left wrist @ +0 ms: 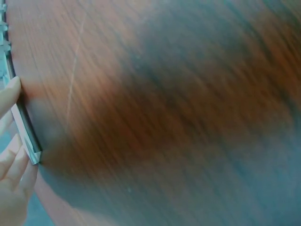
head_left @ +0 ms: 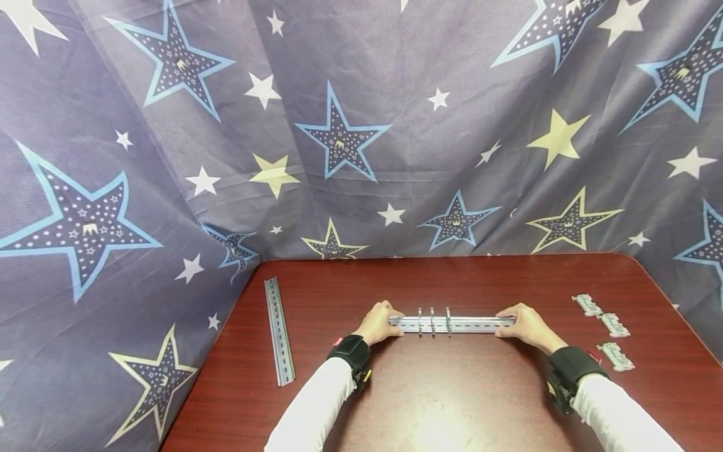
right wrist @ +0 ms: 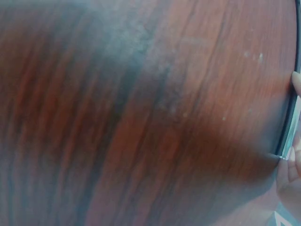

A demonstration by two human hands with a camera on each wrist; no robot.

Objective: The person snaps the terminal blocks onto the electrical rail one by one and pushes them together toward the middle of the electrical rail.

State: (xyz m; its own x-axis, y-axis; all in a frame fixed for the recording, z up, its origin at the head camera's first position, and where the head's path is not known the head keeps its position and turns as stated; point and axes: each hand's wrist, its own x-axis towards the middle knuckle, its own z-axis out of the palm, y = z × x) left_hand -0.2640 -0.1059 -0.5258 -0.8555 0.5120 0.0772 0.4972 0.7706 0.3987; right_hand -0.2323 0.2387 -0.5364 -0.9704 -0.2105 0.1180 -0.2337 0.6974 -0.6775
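Observation:
A slotted metal DIN rail lies crosswise in front of me, with three thin grey terminal blocks standing across it left of its middle. My left hand grips the rail's left end between thumb and fingers. At the right end my right hand holds it the same way. In the left wrist view the left hand shows at the left edge, around the end of the rail. Only a little of the right hand enters the right wrist view, at the rail's end.
A second slotted rail lies lengthwise at the left of the red-brown table. Three loose pale grey terminal blocks lie flat at the right, beyond the right wrist. A star-patterned curtain hangs behind the table.

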